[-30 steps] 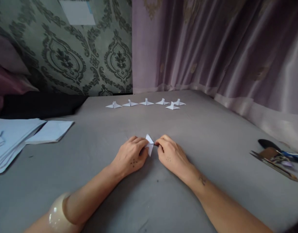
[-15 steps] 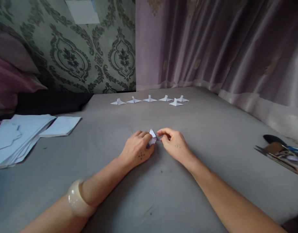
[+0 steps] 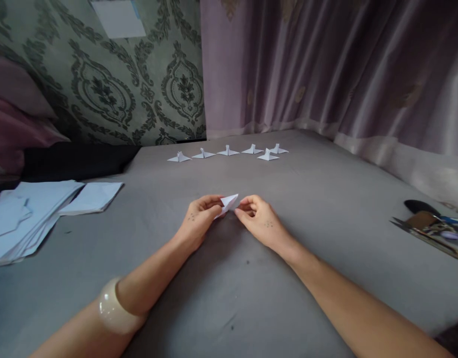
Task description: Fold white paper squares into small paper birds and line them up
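A small piece of folded white paper (image 3: 229, 201) is held just above the grey cloth, its pointed tip up and to the right. My left hand (image 3: 201, 219) is closed on its left side, thumb in front and fingers behind. At the paper's right edge, my right hand (image 3: 262, 217) has thumb and forefinger pinched together; the contact there is small and partly hidden. Farther back, several white folded-paper figures (image 3: 228, 151) with spread wings stand in a row, one of them (image 3: 268, 156) slightly nearer at the right.
At the left lie a stack of white paper sheets (image 3: 46, 199) and a smaller paper pile (image 3: 93, 197). Scissors (image 3: 424, 238) and other small tools rest at the right edge. A patterned wall (image 3: 147, 74) and purple curtain (image 3: 288, 64) border the grey surface (image 3: 229, 293).
My left hand has turned from palm-down to thumb-up, tilting the folded paper to the right and lifting it slightly. My right fingers have moved to its edge.
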A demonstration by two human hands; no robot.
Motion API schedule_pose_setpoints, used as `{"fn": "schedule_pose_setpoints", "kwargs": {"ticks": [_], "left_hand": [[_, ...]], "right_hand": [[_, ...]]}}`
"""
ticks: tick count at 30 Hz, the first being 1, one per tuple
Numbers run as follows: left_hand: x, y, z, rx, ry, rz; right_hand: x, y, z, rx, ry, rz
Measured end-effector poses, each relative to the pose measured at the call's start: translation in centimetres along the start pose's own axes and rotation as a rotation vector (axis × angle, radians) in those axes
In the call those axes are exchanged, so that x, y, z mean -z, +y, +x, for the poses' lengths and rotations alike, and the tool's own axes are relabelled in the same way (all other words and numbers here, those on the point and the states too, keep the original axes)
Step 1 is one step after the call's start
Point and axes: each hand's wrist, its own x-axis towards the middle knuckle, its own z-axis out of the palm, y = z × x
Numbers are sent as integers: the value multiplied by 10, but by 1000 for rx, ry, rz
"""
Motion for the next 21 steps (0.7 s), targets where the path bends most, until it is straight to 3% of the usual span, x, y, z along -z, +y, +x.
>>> {"fn": "schedule_pose_setpoints", "kwargs": {"ticks": [3, 7, 15, 21], "left_hand": [[-6, 2, -3, 70, -48, -267], [-10, 3, -7, 123, -151, -341], [0, 0, -1, 76, -121, -228], [-3, 0, -1, 102, -84, -79]], "right_hand": [[1, -9, -1, -51, -29, 185], [5, -17, -2, -54, -79, 368], [12, -22, 0, -143, -61, 275], [12, -13, 3, -99, -73, 215]]}}
